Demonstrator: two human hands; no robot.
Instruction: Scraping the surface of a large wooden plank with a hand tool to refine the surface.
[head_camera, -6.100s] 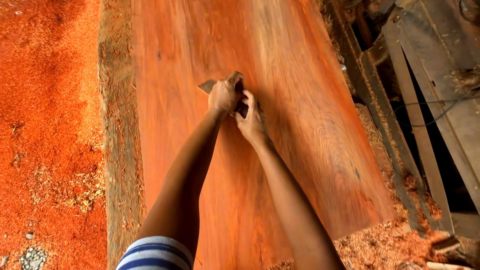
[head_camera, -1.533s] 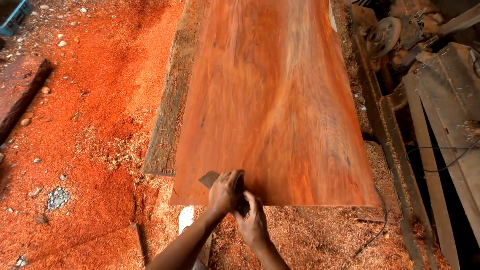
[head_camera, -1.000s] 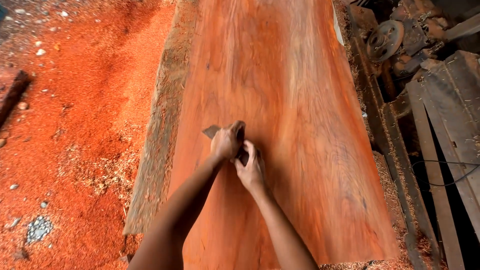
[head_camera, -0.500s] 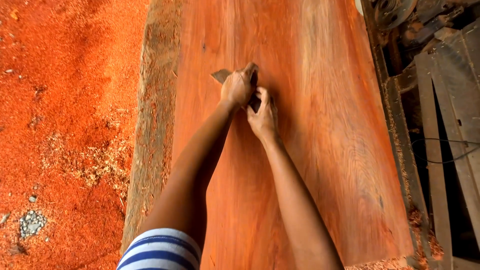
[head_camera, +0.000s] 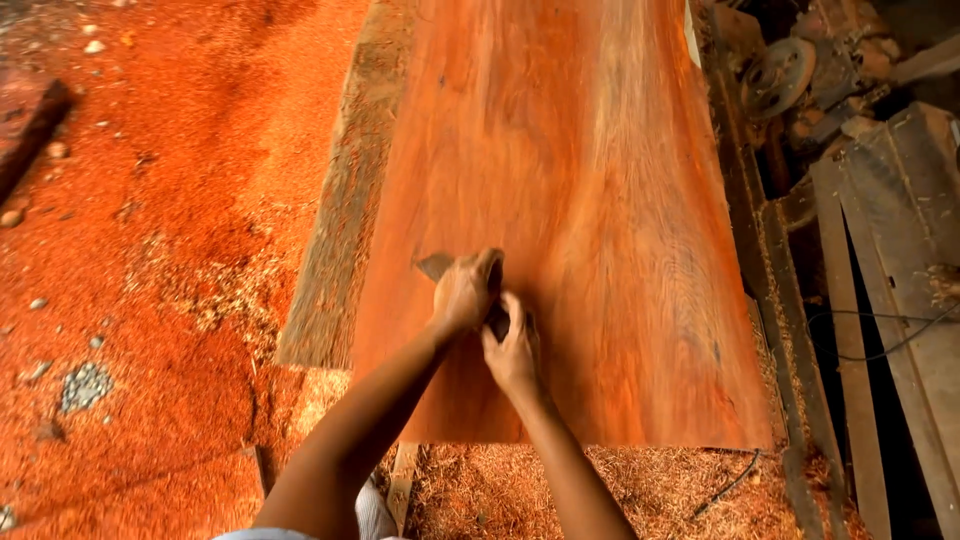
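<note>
Slab (head_camera: 590, 200): both hands press a scraper (head_camera: 437, 265) near its end.

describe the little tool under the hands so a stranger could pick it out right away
Find the wide reddish-orange wooden slab running up the middle. Near its lower end both hands, left hand and right hand, press a small flat brownish scraper; its pointed corner juts left, duller than the wood.

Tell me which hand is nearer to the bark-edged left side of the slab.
Left. The left hand presses the small flat tool on the slab, closer to the bark edge. The right hand sits just beside it, further toward the slab's middle.
</note>
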